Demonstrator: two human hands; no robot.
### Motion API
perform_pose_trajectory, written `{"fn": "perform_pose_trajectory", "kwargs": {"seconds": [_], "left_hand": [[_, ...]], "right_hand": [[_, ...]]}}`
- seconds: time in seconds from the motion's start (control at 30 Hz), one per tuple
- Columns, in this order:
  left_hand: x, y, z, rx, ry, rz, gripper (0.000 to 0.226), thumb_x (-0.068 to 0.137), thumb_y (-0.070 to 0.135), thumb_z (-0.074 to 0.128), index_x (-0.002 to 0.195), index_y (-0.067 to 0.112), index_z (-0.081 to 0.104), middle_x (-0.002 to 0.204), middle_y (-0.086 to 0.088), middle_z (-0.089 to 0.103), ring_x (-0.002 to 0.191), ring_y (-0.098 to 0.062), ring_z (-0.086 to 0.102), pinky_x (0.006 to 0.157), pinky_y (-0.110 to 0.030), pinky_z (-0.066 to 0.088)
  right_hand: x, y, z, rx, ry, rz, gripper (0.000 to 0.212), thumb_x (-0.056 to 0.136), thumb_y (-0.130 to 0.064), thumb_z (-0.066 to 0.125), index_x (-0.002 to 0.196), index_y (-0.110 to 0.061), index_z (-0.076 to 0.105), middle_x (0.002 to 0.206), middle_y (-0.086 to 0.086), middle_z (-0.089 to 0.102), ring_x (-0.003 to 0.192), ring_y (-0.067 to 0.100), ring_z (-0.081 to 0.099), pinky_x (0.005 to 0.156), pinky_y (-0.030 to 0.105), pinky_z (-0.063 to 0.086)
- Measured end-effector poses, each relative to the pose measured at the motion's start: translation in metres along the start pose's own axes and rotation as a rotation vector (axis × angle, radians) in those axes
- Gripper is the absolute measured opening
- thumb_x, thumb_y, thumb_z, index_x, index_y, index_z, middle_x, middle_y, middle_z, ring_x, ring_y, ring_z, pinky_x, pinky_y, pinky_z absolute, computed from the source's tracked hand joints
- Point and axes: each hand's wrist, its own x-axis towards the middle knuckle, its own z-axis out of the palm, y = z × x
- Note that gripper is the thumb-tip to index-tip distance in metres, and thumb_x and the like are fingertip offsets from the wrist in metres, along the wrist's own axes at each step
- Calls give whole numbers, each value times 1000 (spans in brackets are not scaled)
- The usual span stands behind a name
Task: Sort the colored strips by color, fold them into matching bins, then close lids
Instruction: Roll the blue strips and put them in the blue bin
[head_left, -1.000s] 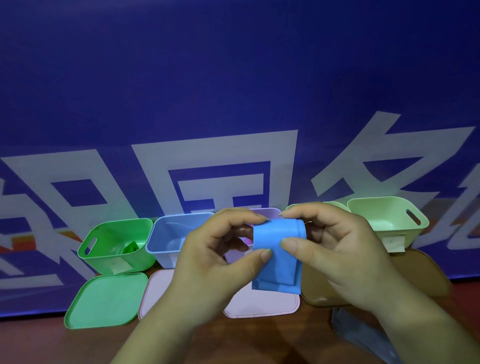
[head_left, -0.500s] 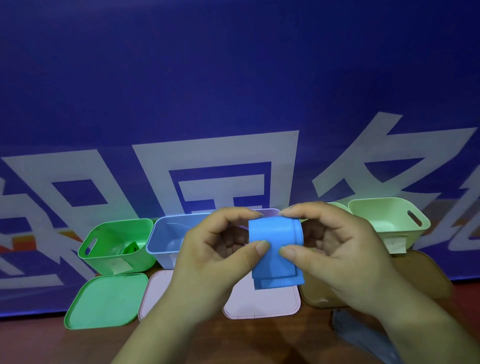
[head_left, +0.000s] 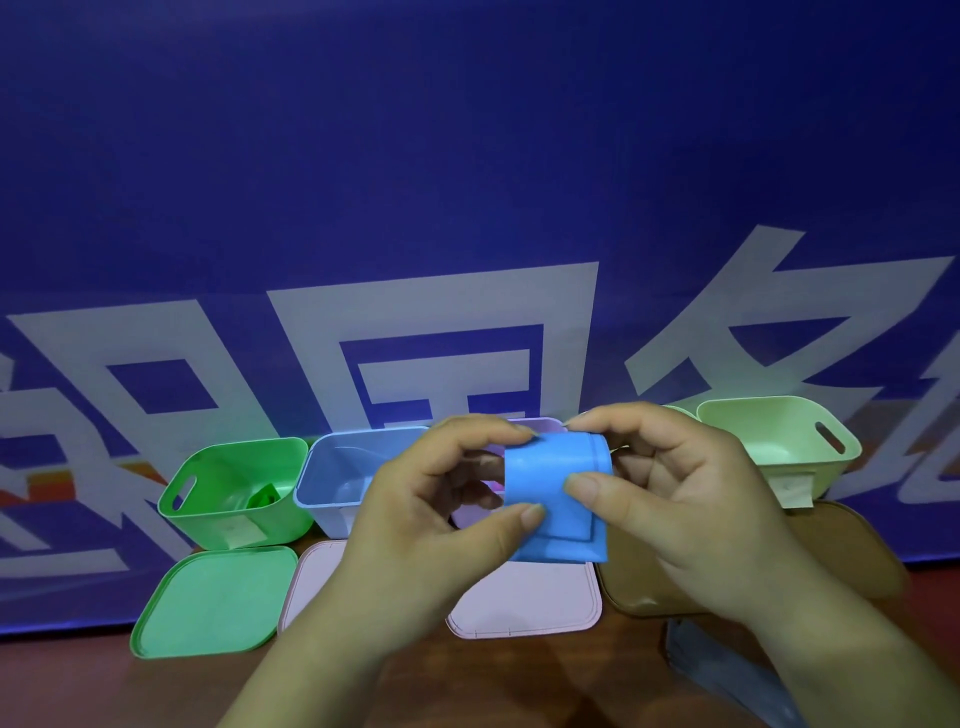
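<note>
A folded blue strip (head_left: 558, 488) is held up in the air, above the worktop (head_left: 467, 686) and in front of the bins. The left hand (head_left: 431, 519) pinches its left edge, with the thumb on the front and the curled fingers (head_left: 488, 436) up on top. The right hand (head_left: 691, 509) pinches the right side the same way. The strip bends over at the top and its layers hang down in steps. Behind the hands, open bins stand in a row: a green bin (head_left: 234, 499) with a small green piece (head_left: 262, 496) inside, a light blue bin (head_left: 337, 478), a pink bin (head_left: 535, 426) mostly hidden, and a pale green bin (head_left: 769, 447). Lids lie flat in front: a green lid (head_left: 213, 603), a pink lid (head_left: 311, 577), a second pink lid (head_left: 524, 603) and a brown lid (head_left: 639, 587). A big blue wall (head_left: 467, 156) stands behind.
</note>
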Motion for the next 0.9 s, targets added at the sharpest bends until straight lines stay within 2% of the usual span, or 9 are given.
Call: {"fn": "perform_pose_trajectory", "kwargs": {"seconds": [0.1, 0.33, 0.5, 0.6, 0.7, 0.77, 0.83, 0.9], "left_hand": [[-1, 0, 1, -4, 18, -5, 36, 71, 23, 79, 106, 29, 70, 112, -4, 69, 98, -36, 65, 83, -45, 58], [-3, 2, 4, -49, 68, -54, 35, 69, 28, 80, 103, 32, 72, 108, -6, 72, 93, -36, 66, 80, -56, 57], [-5, 4, 6, -80, 93, -88, 36, 67, 32, 80, 102, 32, 73, 104, -11, 71, 94, -45, 63, 76, -57, 58], [-7, 6, 7, -88, 87, -103, 35, 67, 34, 80, 101, 31, 73, 102, -10, 71, 93, -45, 63, 73, -52, 59], [-8, 8, 8, -80, 75, -111, 34, 69, 36, 78, 102, 30, 73, 101, -13, 70, 92, -49, 59, 72, -58, 56], [-9, 8, 7, -65, 61, -116, 35, 70, 38, 77, 105, 33, 72, 103, -10, 71, 94, -43, 61, 75, -57, 56], [-10, 8, 6, -42, 31, -115, 39, 71, 38, 77, 109, 36, 70, 111, -5, 70, 99, -35, 64, 82, -51, 58], [-12, 9, 6, -29, -9, -100, 44, 71, 35, 78, 113, 36, 68, 119, -4, 67, 106, -35, 63, 86, -46, 57]], "right_hand": [[-1, -1, 0, -10, 1, 0, 38, 69, -41, 76, 106, -36, 69, 100, -2, 71, 88, 23, 71, 75, 29, 57], [-6, -2, 0, 0, -22, -31, 45, 68, -38, 79, 112, -36, 67, 112, 1, 70, 102, 25, 69, 82, 38, 58], [-10, -4, 1, -32, -15, -58, 50, 68, -57, 80, 112, -38, 68, 114, -2, 69, 103, 27, 68, 82, 41, 59], [-12, -4, 1, -53, 9, -82, 43, 69, -48, 82, 110, -39, 69, 112, -2, 69, 101, 27, 68, 82, 44, 59], [-14, -5, 2, -33, 19, -82, 44, 68, -52, 81, 108, -38, 70, 108, 0, 70, 99, 28, 69, 82, 43, 59], [-16, -6, 3, -25, 31, -71, 41, 67, -44, 82, 106, -37, 71, 106, 0, 71, 97, 27, 70, 81, 38, 59], [-16, -7, 3, -21, 36, -59, 37, 69, -35, 80, 105, -36, 72, 105, 0, 72, 96, 25, 71, 79, 33, 58], [-16, -6, 2, -22, 43, -42, 34, 72, -27, 80, 104, -35, 72, 104, 0, 72, 95, 24, 71, 78, 30, 58]]}}
